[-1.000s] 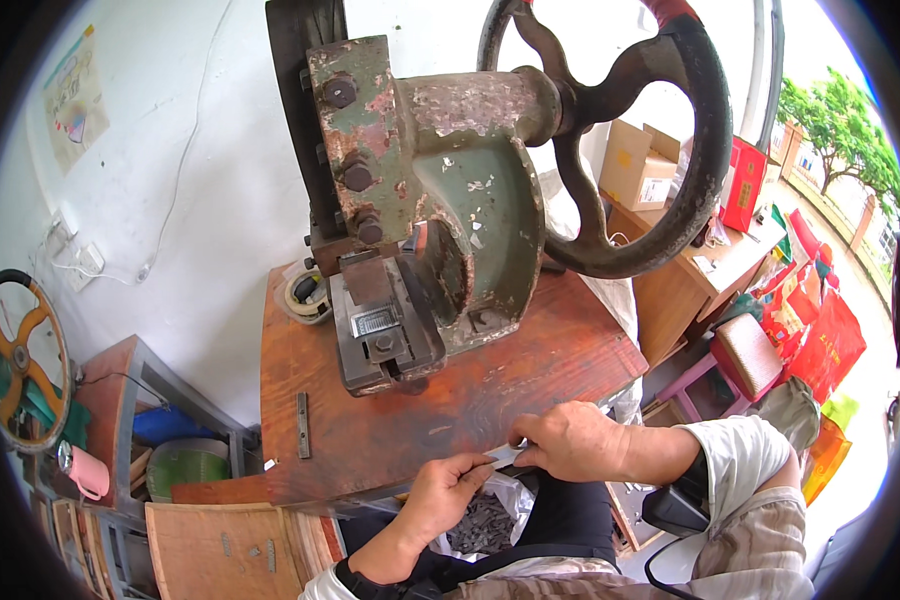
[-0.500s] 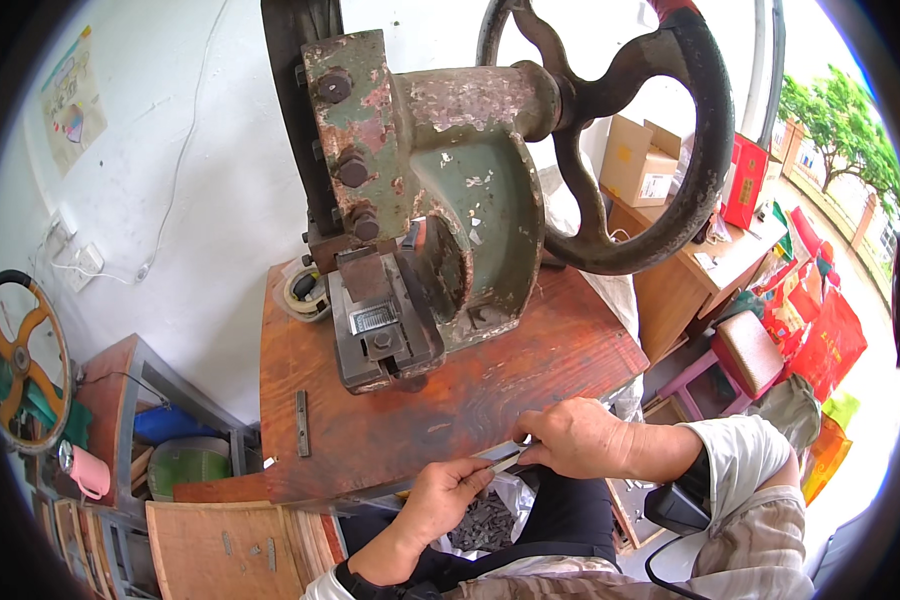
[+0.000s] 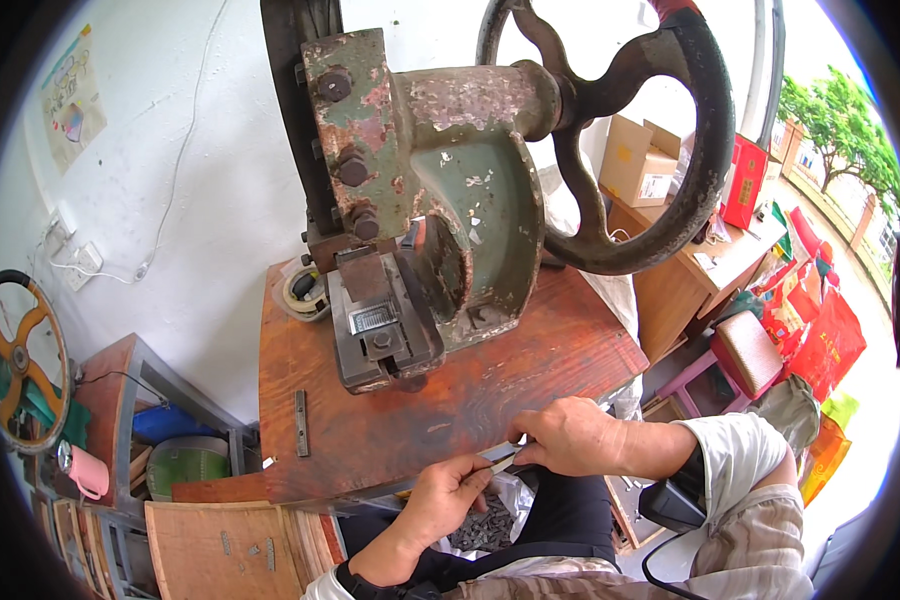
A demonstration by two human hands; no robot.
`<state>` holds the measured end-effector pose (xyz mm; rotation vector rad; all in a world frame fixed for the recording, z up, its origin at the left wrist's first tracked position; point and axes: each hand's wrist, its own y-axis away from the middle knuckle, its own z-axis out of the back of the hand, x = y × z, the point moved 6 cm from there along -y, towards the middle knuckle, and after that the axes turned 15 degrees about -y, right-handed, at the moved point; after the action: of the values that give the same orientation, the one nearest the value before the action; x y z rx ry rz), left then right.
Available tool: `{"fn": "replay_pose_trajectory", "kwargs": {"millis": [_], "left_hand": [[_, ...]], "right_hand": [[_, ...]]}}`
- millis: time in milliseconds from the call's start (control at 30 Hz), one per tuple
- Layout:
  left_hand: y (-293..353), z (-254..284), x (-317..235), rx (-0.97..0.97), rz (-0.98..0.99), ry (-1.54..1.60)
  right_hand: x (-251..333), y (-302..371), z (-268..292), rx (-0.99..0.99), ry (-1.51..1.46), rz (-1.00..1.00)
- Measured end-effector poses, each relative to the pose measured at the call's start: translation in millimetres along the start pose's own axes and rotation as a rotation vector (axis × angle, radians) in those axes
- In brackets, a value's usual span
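Observation:
My left hand (image 3: 444, 505) is closed, thumb and fingers pinching one end of a thin, light metal strip (image 3: 504, 463). At the other end, my right hand (image 3: 570, 438) is closed on the same strip in a pinch. Both hands are just off the front edge of the wooden table, above my lap. Below them a whitish plastic bag (image 3: 516, 497) holds a heap of small dark grey metal pieces (image 3: 484, 530). A green hand press (image 3: 480, 190) with worn paint stands on the table, and a metal die (image 3: 378, 330) sits at its base.
The press's large handwheel (image 3: 708, 130) overhangs the right side. On the reddish wooden table (image 3: 530, 350) lie a small metal bar (image 3: 302, 424) and a tape roll (image 3: 305, 288). A wooden board (image 3: 200, 550) with small metal pieces stands at lower left. A stool (image 3: 750, 350) is at right.
My right hand has shifted slightly left, closer to my left hand, and the strip between them has tilted a little. The press and table things look the same.

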<state>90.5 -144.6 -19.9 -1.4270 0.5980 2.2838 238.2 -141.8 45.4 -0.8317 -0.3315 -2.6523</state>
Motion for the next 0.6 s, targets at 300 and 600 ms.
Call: {"fn": "replay_pose_trajectory", "kwargs": {"millis": [300, 600], "left_hand": [[-1, 0, 3, -0.153, -0.1, -0.018], [4, 6, -23, -0.41, -0.091, -0.19]], "right_hand": [[-1, 0, 0, 0.072, -0.082, -0.054], [57, 50, 1, -0.373, 0.12, 0.722]]}}
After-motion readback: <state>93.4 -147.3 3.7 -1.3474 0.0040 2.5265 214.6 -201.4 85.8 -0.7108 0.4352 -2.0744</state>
